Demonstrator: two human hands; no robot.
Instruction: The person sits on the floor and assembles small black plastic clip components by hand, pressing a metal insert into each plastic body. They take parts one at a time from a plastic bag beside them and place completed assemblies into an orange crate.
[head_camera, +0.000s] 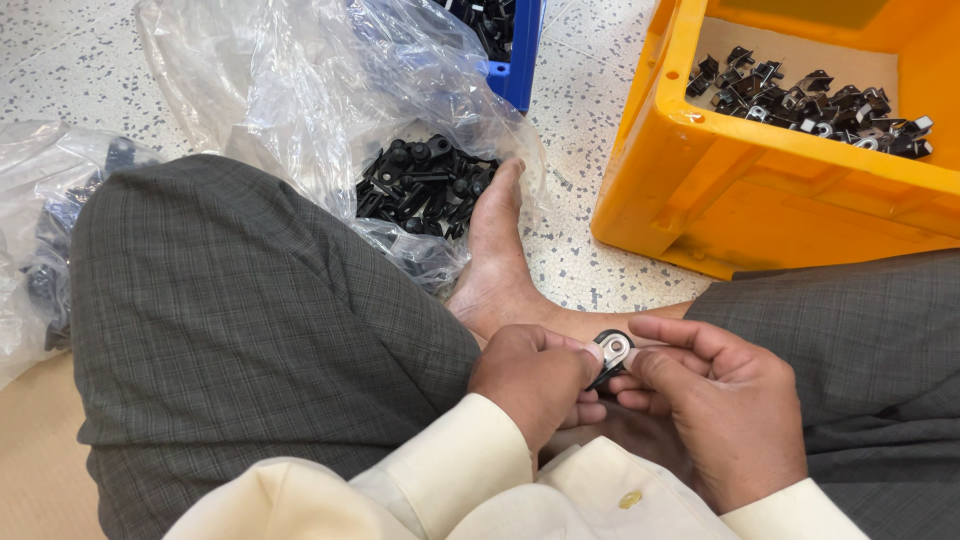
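An orange plastic crate (700, 190) stands on the speckled floor (590, 100) at upper right, holding a scatter of finished black-and-metal parts (810, 105) along its far side. A clear plastic bag (300, 90) lies open ahead of the person's left knee (240, 300), with a heap of loose black plastic clips (425, 185) in its mouth, just beside the bare foot (495, 250); a blue crate (520, 50) sits behind it.

Low in the view, over the crossed legs, both hands meet on one small piece. The left hand (535, 380) pinches it from the left, thumb and forefinger closed on its edge; the right hand (715, 410) closes on it from the right, forefinger over the top and thumb beneath. The small black clip with a metal washer-like plate (612, 352) sits right between the two sets of fingertips, so neither hand is nearer than the other (each is already touching it). Its round metal face looks up toward the camera, and its long axis seems to run from upper right down to lower left, the black tail pointing toward the left palm, though the fingers hide most of that end.
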